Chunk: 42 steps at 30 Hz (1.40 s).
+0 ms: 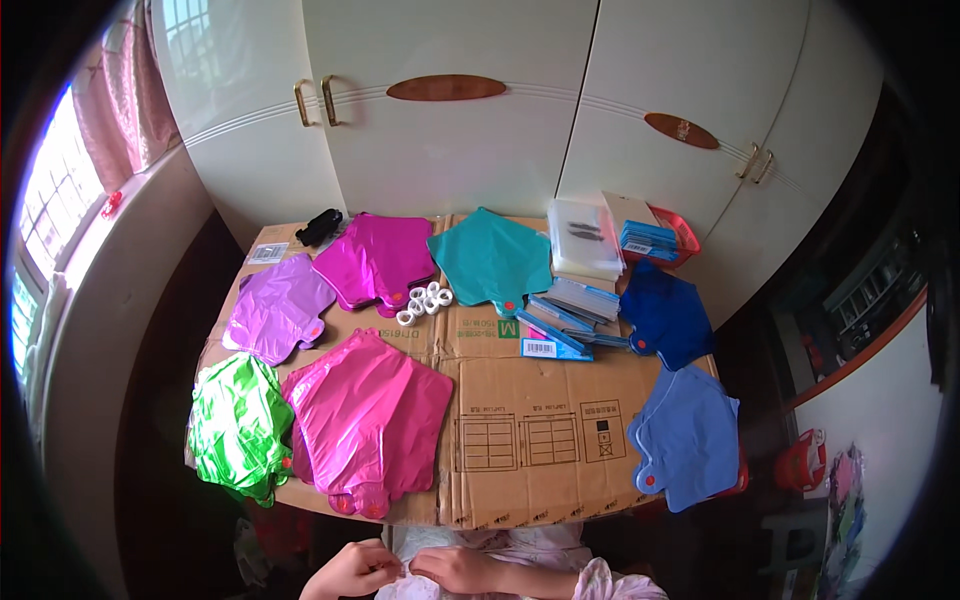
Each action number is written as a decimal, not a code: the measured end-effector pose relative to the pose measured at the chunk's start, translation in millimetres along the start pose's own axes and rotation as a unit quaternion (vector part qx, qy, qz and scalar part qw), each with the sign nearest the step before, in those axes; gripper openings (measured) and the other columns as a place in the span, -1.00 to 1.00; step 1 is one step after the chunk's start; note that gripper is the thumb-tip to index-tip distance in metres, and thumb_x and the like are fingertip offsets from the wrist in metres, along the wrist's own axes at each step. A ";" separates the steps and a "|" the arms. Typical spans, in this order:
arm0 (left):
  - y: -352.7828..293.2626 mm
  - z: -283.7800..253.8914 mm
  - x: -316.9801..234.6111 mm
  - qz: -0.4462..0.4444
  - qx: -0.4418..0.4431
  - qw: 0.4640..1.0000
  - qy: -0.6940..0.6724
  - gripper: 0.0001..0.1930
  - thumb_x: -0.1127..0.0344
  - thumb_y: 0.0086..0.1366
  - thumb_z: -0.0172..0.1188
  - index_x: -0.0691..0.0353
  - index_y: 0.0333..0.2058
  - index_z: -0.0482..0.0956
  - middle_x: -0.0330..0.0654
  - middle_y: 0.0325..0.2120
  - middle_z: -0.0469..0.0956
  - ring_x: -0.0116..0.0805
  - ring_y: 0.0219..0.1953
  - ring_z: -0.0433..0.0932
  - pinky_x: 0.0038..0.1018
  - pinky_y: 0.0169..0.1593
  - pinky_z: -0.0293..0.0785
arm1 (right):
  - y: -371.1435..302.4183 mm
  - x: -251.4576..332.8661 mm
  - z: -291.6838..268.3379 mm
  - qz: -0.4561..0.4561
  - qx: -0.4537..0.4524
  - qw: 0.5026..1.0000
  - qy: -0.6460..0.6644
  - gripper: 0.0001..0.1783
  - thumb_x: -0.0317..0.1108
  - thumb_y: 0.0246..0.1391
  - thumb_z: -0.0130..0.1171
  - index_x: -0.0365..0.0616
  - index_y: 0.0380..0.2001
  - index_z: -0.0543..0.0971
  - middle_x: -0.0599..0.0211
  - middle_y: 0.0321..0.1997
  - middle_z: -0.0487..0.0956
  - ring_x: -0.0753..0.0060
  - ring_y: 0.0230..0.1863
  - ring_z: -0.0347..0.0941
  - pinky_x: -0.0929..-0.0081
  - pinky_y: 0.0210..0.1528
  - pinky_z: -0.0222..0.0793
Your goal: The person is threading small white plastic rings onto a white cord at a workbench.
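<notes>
Both hands are low, over my lap, in front of the cardboard-topped table [540, 420]. My left hand [358, 568] is closed, its thumb and fingers pinched together; whatever may be in them is too small to make out. My right hand [455, 568] lies just beside it with fingers curled against the pale patterned clothing [540, 545]; its fingertips are partly hidden. Nearest to them on the table is a stack of shiny pink star-shaped foil balloons [375, 415]. Green foil balloons [238, 420] lie left of it, light blue ones [690, 435] at the right edge.
Purple [275, 305], magenta [375, 258], teal [492, 258] and dark blue [668, 315] foil stacks line the table's back and sides. Between them sit white ribbon rolls [425, 302], blue-edged packets [575, 312], clear bags [583, 238] and a red basket [685, 240]. Cabinets [450, 150] stand behind.
</notes>
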State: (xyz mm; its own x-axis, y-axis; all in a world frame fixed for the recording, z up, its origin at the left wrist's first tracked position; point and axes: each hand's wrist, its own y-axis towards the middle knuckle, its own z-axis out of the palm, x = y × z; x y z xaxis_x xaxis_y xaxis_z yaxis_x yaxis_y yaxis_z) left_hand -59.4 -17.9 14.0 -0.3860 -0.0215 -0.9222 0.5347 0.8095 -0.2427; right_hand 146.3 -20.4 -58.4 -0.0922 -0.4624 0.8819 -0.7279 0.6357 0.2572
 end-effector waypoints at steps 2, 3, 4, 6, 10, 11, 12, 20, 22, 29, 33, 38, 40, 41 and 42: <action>-14.8 -3.5 18.0 -0.121 0.044 0.974 -0.188 -0.85 0.43 0.18 0.07 0.41 -0.44 0.54 -0.19 -0.52 0.49 -0.40 -0.49 0.43 -0.48 -0.40 0.36 | -2.5 -15.4 8.8 -0.038 0.007 0.999 0.023 -0.86 -0.42 0.04 0.02 -0.19 -0.30 0.42 0.19 -0.39 0.47 0.16 -0.32 0.47 0.35 -0.29 0.37; -19.5 -1.0 25.9 -0.084 0.030 0.956 -0.278 -0.85 0.43 0.18 0.08 0.42 -0.44 0.54 -0.17 -0.52 0.49 -0.39 -0.49 0.42 -0.49 -0.40 0.35 | -4.0 -24.9 13.8 -0.058 0.011 0.998 0.034 -0.87 -0.43 0.05 0.02 -0.20 -0.31 0.43 0.19 -0.38 0.47 0.16 -0.31 0.47 0.37 -0.27 0.37; -24.0 1.4 33.0 -0.045 0.016 0.930 -0.365 -0.85 0.43 0.17 0.08 0.43 -0.44 0.54 -0.15 -0.51 0.49 -0.38 -0.49 0.41 -0.50 -0.39 0.34 | -6.3 -35.1 19.7 -0.048 0.007 0.997 0.054 -0.87 -0.42 0.05 0.02 -0.20 -0.31 0.44 0.19 -0.38 0.47 0.16 -0.31 0.47 0.38 -0.26 0.37; -27.2 3.3 21.7 0.007 -0.043 0.875 -0.482 -0.86 0.44 0.09 0.14 0.46 -0.44 0.54 -0.08 -0.54 0.50 -0.33 -0.50 0.39 -0.50 -0.40 0.28 | -11.7 -55.6 32.5 -0.027 0.003 0.995 0.093 -0.87 -0.40 0.06 0.02 -0.21 -0.32 0.46 0.18 -0.37 0.48 0.16 -0.29 0.46 0.40 -0.24 0.36; -25.6 -13.1 -28.2 0.153 -0.103 0.866 -0.465 -0.84 0.41 0.02 0.19 0.44 -0.52 0.53 -0.08 -0.72 0.45 -0.27 -0.60 0.36 -0.43 -0.51 0.14 | -22.6 -74.2 43.9 -0.038 0.003 0.995 0.097 -0.85 -0.40 0.06 0.05 -0.22 -0.31 0.49 0.19 -0.34 0.51 0.20 -0.29 0.48 0.44 -0.22 0.38; -24.2 -19.8 -37.9 0.204 -0.129 0.855 -0.458 -0.86 0.43 0.01 0.17 0.42 -0.60 0.50 -0.07 -0.76 0.42 -0.27 -0.67 0.30 -0.41 -0.58 0.10 | -24.5 -75.9 43.3 -0.019 0.021 0.994 0.106 -0.85 -0.41 0.05 0.07 -0.23 -0.30 0.50 0.20 -0.33 0.52 0.23 -0.28 0.49 0.45 -0.22 0.39; -18.4 -32.8 -40.0 0.259 -0.119 0.845 -0.452 -0.87 0.42 0.05 0.17 0.41 -0.54 0.50 -0.05 -0.71 0.47 -0.26 -0.63 0.35 -0.34 -0.48 0.21 | -27.4 -80.9 40.8 0.004 0.034 0.994 0.106 -0.84 -0.42 0.05 0.09 -0.24 -0.29 0.50 0.21 -0.31 0.53 0.25 -0.27 0.50 0.47 -0.21 0.40; -11.8 -153.3 -159.0 0.479 -0.248 0.787 -0.298 -0.58 0.31 0.31 -0.11 0.17 0.14 0.17 -0.18 -0.21 0.41 -0.39 -0.18 0.36 -0.46 -0.15 0.40 | -45.9 -106.6 59.1 0.060 0.047 0.989 0.125 -0.82 -0.38 0.10 0.00 -0.24 -0.28 0.49 0.20 -0.31 0.52 0.25 -0.26 0.48 0.43 -0.20 0.37; 4.0 -187.2 -194.4 0.527 -0.185 0.769 -0.312 -0.59 0.31 0.34 -0.19 0.16 0.15 0.15 -0.19 -0.02 0.37 -0.37 -0.02 0.33 -0.42 -0.01 0.33 | -49.9 -110.2 57.3 0.079 0.046 0.990 0.108 -0.81 -0.37 0.10 0.00 -0.24 -0.27 0.49 0.20 -0.29 0.52 0.23 -0.24 0.48 0.42 -0.18 0.37; 32.5 -232.3 -294.3 0.486 -0.311 0.787 -0.217 -0.71 0.36 0.24 -0.05 0.31 -0.07 0.32 -0.19 -0.28 0.43 -0.49 -0.35 0.28 -0.56 -0.30 0.26 | -54.0 -103.3 55.3 -0.008 -0.018 1.000 -0.003 -0.77 -0.37 0.10 0.00 -0.20 -0.19 0.50 0.18 -0.15 0.52 0.17 -0.14 0.46 0.41 -0.11 0.37; 14.0 -172.8 -300.5 0.420 -0.347 0.828 -0.132 -0.76 0.39 0.19 0.03 0.40 -0.19 0.42 -0.18 -0.43 0.47 -0.56 -0.53 0.26 -0.64 -0.46 0.22 | -10.4 17.4 -31.2 -0.099 0.019 0.992 0.079 -0.73 -0.40 0.09 0.01 -0.21 -0.12 0.48 0.15 -0.05 0.48 0.21 -0.05 0.43 0.43 -0.08 0.37; 68.1 -94.3 -241.8 0.306 -0.079 0.877 -0.362 -0.78 0.37 0.16 0.09 0.43 -0.28 0.47 -0.08 -0.40 0.49 -0.43 -0.43 0.45 -0.68 -0.43 0.34 | 51.3 78.5 -146.4 -0.138 -0.232 0.962 0.039 -0.36 -0.13 0.00 0.16 -0.25 0.08 0.27 0.05 0.11 0.33 0.26 0.04 0.34 0.38 -0.01 0.30; 87.8 -67.7 -213.3 0.262 -0.126 0.853 -0.433 -0.77 0.37 0.18 0.04 0.42 -0.26 0.48 -0.08 -0.42 0.53 -0.58 -0.65 0.32 -0.74 -0.65 0.17 | 87.3 77.0 -141.6 -0.154 -0.304 0.939 0.041 -0.35 -0.08 0.00 0.16 -0.25 0.06 0.27 0.06 0.07 0.35 0.28 -0.04 0.38 0.38 -0.06 0.32; 93.3 -60.7 -206.7 0.234 -0.097 0.858 -0.448 -0.75 0.39 0.19 -0.02 0.43 -0.21 0.46 -0.06 -0.38 0.55 -0.61 -0.72 0.28 -0.74 -0.69 0.14 | 97.2 63.8 -138.6 -0.143 -0.319 0.935 0.057 -0.40 -0.08 0.03 0.14 -0.23 0.03 0.30 0.09 0.01 0.40 0.32 -0.09 0.40 0.38 -0.11 0.34; 96.1 -56.9 -193.5 0.202 -0.116 0.854 -0.465 -0.73 0.41 0.20 -0.06 0.44 -0.17 0.44 -0.07 -0.35 0.55 -0.62 -0.75 0.27 -0.75 -0.71 0.11 | 100.1 59.6 -134.6 -0.093 -0.272 0.953 0.094 -0.49 -0.11 0.05 0.11 -0.21 -0.02 0.33 0.12 -0.10 0.45 0.34 -0.17 0.44 0.38 -0.18 0.35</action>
State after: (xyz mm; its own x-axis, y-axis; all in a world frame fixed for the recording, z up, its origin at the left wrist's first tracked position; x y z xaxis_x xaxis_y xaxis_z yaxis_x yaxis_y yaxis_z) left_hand 24.0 97.5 186.2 0.6170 -0.0827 -0.7826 0.2773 0.9535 0.1179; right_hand 159.4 98.9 73.0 0.1647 -0.5127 0.8426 -0.2546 0.8032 0.5385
